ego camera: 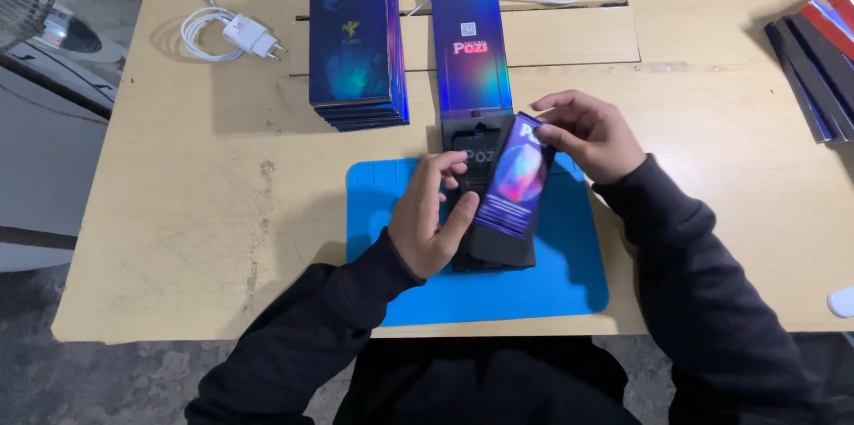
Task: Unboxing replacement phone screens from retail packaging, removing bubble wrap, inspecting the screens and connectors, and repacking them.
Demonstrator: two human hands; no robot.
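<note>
1. Both my black sleeves sit lowest in view, coming up over the blue mat (569, 287) on the wooden table (178, 212).
2. Left hand (431, 220) grips the side of a black box tray (485, 243) resting on the mat.
3. Right hand (587, 136) pinches the top of a small purple card (519, 178), tilted over the tray.
4. Box lid (471, 56) lies just behind, touching the tray's far end.
5. Stack of dark blue boxes (354, 43) stands beside the lid, with a white charger (245, 34) further left.

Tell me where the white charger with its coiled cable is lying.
In the head view, the white charger lies at the table's far left, just left of the stack of dark blue boxes, well away from both hands.
</note>
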